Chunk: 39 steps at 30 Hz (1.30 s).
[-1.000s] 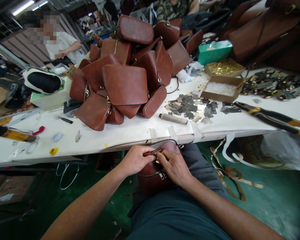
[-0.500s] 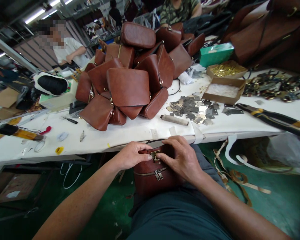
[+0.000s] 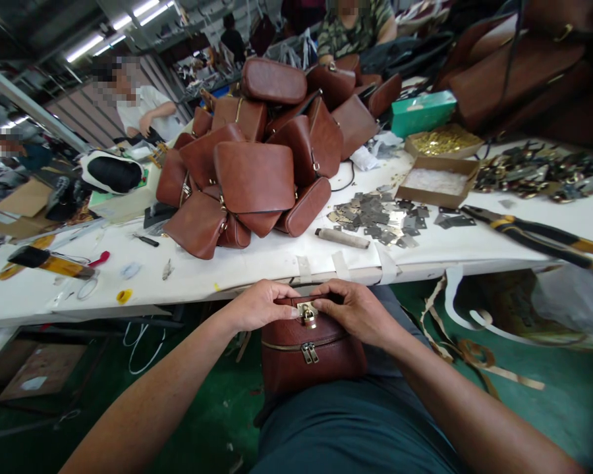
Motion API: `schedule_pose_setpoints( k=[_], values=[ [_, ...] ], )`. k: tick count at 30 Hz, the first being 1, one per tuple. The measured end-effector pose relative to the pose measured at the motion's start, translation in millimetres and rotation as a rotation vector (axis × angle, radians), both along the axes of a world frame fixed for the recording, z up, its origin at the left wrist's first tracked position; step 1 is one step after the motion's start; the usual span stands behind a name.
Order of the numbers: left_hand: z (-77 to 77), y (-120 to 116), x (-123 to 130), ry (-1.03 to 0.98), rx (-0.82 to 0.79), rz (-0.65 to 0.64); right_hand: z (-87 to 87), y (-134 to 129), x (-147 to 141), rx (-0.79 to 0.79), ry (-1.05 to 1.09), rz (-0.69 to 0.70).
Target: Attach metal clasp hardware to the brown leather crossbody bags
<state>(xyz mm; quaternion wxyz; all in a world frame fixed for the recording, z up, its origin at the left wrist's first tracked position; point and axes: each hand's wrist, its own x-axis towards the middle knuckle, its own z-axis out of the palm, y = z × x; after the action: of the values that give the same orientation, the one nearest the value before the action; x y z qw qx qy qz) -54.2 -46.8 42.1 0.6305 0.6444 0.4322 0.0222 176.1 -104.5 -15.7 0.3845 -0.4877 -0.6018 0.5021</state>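
Observation:
A brown leather bag rests on my lap against the table edge, its top towards the table. Across it runs a zipper with two metal pulls. Above the zipper sits a gold-coloured lock plate with a small padlock. My left hand pinches the bag's upper part, thumb at the left side of the plate. On the other side my right hand grips the bag too, its thumb by the plate's right edge. The fingers behind the bag's top are partly hidden.
Brown leather bags lie heaped on the white table. Metal plates, a grey rod, pliers, a cardboard tray and a green box are to the right. A cutter lies left. Two people work beyond.
My right hand has drawn back from over the lock, its fingers now lower and curled at the bag's top. The padlock shows fully, hanging on the plate. The view has shifted slightly.

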Motion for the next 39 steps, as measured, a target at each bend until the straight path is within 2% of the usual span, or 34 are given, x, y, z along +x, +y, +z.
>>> schedule_pose_setpoints(
  k=[4,10,15,19,25,28,30,32,34,35,37,39],
  values=[
    [1.2,-0.9,5.2,0.030,0.002,-0.004,-4.1,-0.3,-0.7,0.013,-0.018,-0.027],
    [-0.2,-5.4,10.0,0.127,0.193,0.019,-0.2,-0.4,-2.1,0.113,-0.063,-0.074],
    [2.3,-6.0,7.1,0.155,0.312,-0.011,10.5,-0.2,-0.2,0.110,-0.080,-0.040],
    [13.0,-14.6,4.8,0.189,0.492,-0.069,20.4,-3.1,2.3,0.115,-0.115,0.047],
    [39.3,-33.5,1.4,0.222,0.745,-0.170,36.4,-12.0,3.9,0.163,-0.218,0.124],
    [45.7,-37.9,-1.0,0.241,0.801,-0.241,40.7,-15.8,2.5,0.229,-0.254,0.166],
    [46.4,-41.7,-2.1,0.276,0.851,-0.277,39.2,-18.4,-0.2,0.331,-0.279,0.171],
    [46.0,-47.8,-3.0,0.335,0.960,-0.282,34.8,-22.4,-5.1,0.463,-0.314,0.070],
    [46.5,-56.8,-4.0,0.410,1.111,-0.267,29.9,-28.1,-12.3,0.543,-0.305,-0.134],
    [47.5,-62.1,-4.6,0.447,1.193,-0.257,28.1,-31.5,-16.5,0.534,-0.264,-0.230],
    [50.6,-73.4,-5.9,0.510,1.357,-0.241,26.5,-37.6,-25.9,0.398,-0.108,-0.310],
    [54.6,-84.6,-6.4,0.557,1.520,-0.238,27.7,-41.4,-36.5,0.187,0.105,-0.234]
  ],
)
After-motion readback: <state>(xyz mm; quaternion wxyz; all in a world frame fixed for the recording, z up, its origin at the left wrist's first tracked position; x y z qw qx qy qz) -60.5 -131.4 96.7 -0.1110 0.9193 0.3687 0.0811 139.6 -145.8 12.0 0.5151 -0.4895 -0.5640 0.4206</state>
